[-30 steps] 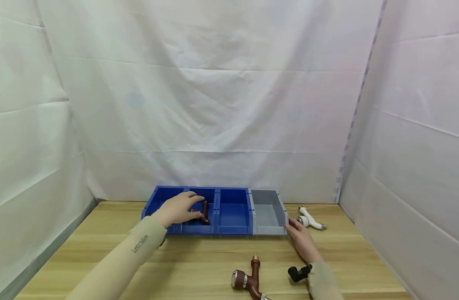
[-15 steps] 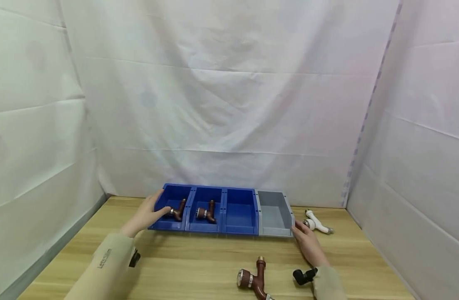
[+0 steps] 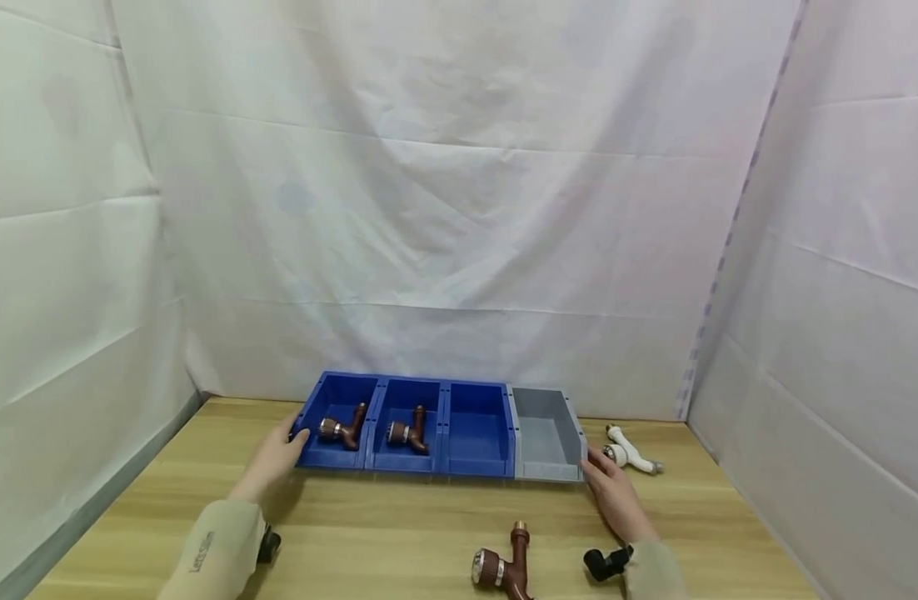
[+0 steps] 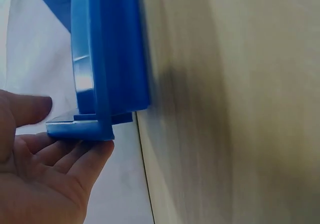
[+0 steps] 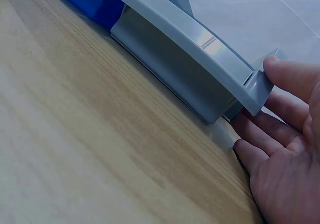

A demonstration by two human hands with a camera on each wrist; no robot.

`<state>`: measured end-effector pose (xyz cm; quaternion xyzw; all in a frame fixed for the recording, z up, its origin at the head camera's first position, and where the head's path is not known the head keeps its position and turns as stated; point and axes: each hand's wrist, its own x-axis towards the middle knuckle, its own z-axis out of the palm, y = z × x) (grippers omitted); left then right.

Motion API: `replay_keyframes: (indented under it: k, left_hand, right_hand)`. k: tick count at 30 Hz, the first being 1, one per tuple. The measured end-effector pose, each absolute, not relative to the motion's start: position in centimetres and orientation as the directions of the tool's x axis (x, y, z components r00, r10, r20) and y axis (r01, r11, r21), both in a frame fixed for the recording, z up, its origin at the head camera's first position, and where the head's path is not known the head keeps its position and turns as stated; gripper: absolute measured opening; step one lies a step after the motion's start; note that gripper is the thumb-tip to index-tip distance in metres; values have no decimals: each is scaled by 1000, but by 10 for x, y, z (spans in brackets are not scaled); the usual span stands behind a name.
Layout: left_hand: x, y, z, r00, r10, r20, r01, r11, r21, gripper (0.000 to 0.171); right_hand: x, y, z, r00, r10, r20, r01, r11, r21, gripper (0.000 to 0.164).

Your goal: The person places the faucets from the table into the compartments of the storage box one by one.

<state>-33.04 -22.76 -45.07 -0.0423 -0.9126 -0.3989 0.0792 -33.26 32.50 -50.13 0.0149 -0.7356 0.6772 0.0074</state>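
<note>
My left hand point(image 3: 271, 458) holds the outer side wall of the leftmost blue bin point(image 4: 82, 130), fingers outside and thumb over the inner side. At the other end of the row, my right hand point(image 3: 615, 498) grips the grey bin point(image 5: 170, 68) by its outer side, thumb on the rim and fingers against the wall. A brown tap point(image 3: 346, 433) lies in the leftmost bin, and another brown tap point(image 3: 412, 435) lies in the second blue bin point(image 3: 399, 463). The third blue bin point(image 3: 477, 425) and the grey bin hold nothing.
A third brown tap point(image 3: 513, 567) lies on the wooden table point(image 3: 384, 533) in front, cut off by the lower frame edge. To the right of the grey bin lies a white tap point(image 3: 630, 450), close to my right hand. White cloth point(image 3: 459, 208) hangs behind the bins.
My left hand has drawn back from above the blue bins to the left end of the row, uncovering the brown taps there. The right hand stays at the grey bin.
</note>
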Motion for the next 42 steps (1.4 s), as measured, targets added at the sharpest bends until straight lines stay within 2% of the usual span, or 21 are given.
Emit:
replay_keyframes:
  k: [8,22,25,33,42]
  left_hand:
    - [-330,-228,-452,-962,-33,270,161,732,663,45]
    - [-320,-227,-451,-970,-101,221,76,739,670,45]
    - [-321,-229,-450,-973,-99,210,70,736,673,43]
    - [-321,-234,-452,-974,-51,218,105,758,644,44]
    - [-321,-235,-450,-974,-29,225,127,754,645,44]
  right_hand:
    - [-334,322,-503,-999,4,34,-33,82,-996,61]
    - [-330,317,-504,-997,64,40,-34,93,-995,58]
    - [-332,318,-504,-997,71,38,-31,96,-995,57]
    - [-331,319,-498,-999,38,17,-17,0,-1000,64]
    - [-329,316,-484,-999,15,51,-52,-51,-997,61]
